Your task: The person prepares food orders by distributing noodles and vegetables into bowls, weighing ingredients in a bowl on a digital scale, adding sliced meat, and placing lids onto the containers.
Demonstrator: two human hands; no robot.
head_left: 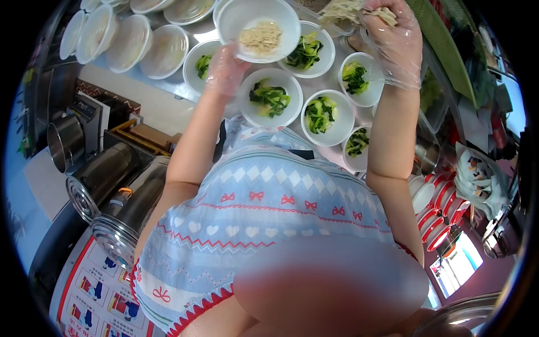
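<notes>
My left hand (226,70), in a clear plastic glove, grips the near rim of a white bowl (287,22). In that bowl lies a small heap of pale shredded food (261,37). At the upper right my right hand (397,45), also gloved, is closed on some pale shreds (385,16). More pale strips (341,11) lie just left of it. Below and around the held bowl stand several white bowls with cooked leafy greens (270,100) in them. One such bowl (375,97) is partly behind my right glove's loose cuff.
Several lidded white bowls (128,48) stand at the upper left of the metal counter (177,89). A green perforated tray (443,45) is at the right. Metal pots (104,174) sit lower left. Stacked red-and-white bowls (438,210) are at the lower right.
</notes>
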